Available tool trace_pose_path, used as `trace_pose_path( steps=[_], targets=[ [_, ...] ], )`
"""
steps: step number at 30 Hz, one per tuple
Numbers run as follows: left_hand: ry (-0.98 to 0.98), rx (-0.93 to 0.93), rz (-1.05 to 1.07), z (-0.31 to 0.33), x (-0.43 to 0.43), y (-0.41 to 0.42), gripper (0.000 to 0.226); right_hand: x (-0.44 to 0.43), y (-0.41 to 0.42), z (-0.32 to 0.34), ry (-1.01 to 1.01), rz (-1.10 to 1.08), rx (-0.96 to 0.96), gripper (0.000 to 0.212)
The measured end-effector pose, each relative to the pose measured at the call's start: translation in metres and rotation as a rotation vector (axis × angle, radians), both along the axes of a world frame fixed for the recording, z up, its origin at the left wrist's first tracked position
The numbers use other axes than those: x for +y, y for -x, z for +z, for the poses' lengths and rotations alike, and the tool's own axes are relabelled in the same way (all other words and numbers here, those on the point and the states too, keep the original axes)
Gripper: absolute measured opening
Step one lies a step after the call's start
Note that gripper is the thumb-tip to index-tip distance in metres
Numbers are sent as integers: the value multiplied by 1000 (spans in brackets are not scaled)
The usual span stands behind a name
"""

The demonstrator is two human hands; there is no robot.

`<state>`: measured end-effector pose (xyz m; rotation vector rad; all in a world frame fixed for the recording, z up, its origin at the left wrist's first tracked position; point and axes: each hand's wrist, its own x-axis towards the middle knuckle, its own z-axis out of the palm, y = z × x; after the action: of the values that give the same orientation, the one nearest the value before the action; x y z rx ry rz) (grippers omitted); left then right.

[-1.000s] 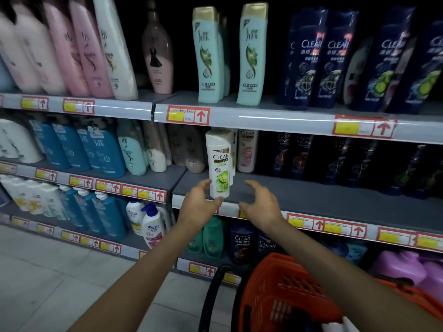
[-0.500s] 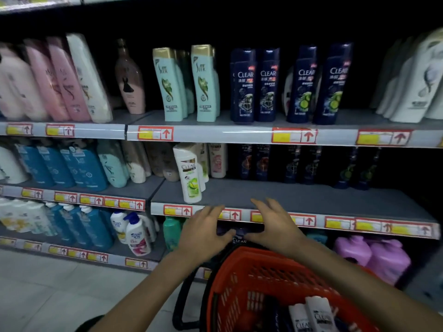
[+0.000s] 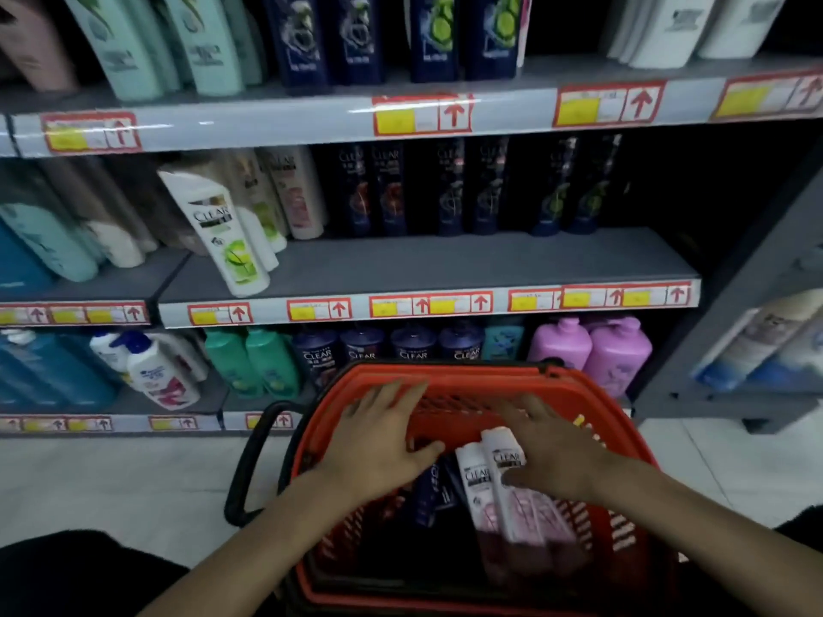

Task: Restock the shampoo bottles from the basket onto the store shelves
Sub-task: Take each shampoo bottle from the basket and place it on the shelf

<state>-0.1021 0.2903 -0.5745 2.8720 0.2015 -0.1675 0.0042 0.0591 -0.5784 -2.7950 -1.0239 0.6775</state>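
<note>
Both hands, left hand [image 3: 378, 443] and right hand [image 3: 552, 456], hover spread and empty over the orange basket [image 3: 623, 443]; its white Clear bottles [image 3: 512, 487] look rigid, slick, best gripped mid-body.

We are reading "CLEAR" on the white bottle with a green leaf [image 3: 231, 242] standing at the front of the middle shelf [image 3: 445, 264]. We are seeing the same word on two white-and-pink bottles [image 3: 503, 487] lying in the orange basket [image 3: 445, 376], and on the caps of the dark blue bottles [image 3: 365, 349] on the shelf below. The dark bottles [image 3: 392, 189] at the back of the middle shelf are showing it faintly. The shelf-edge price tags [image 3: 421, 115] are carrying red arrows pointing up; their print is too blurred for us to read.
</note>
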Motion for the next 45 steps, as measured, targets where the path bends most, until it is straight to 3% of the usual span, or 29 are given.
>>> trace_pose_path(
  steps=[6,12,14,21,22,26,28,31,34,38,45],
  targets=[
    [89,143,-3,-54,-37,-5,88,-24,0,-31,61,-54,127,87],
    [147,264,18,-99,-78,-31,78,-39,20,-45,337,1,96,60],
    [262,307,122,-118,-93,-43,67,-39,23,-44,420,37,114,50],
    [819,445,656,-168,-140,-81,56,-44,27,-45,542,58,134,54],
    [852,445,693,-171,-144,-84,57,-45,26,-46,537,47,142,52],
    [854,434,730,-224,-139,-102,98,-51,24,-48,535,50,139,49],
    [852,449,754,-220,-142,-104,95,-54,23,-51,555,78,130,54],
    [860,481,724,-227,-141,-108,72,-55,21,-54,585,90,134,61],
    [884,517,772,-213,-144,-103,77,-52,19,-54,589,81,128,57],
    [917,524,773,-161,-145,-87,40,-39,15,-45,574,83,110,50],
    [992,409,670,-115,-93,-64,33,-13,9,-30,407,107,97,40]
  ],
)
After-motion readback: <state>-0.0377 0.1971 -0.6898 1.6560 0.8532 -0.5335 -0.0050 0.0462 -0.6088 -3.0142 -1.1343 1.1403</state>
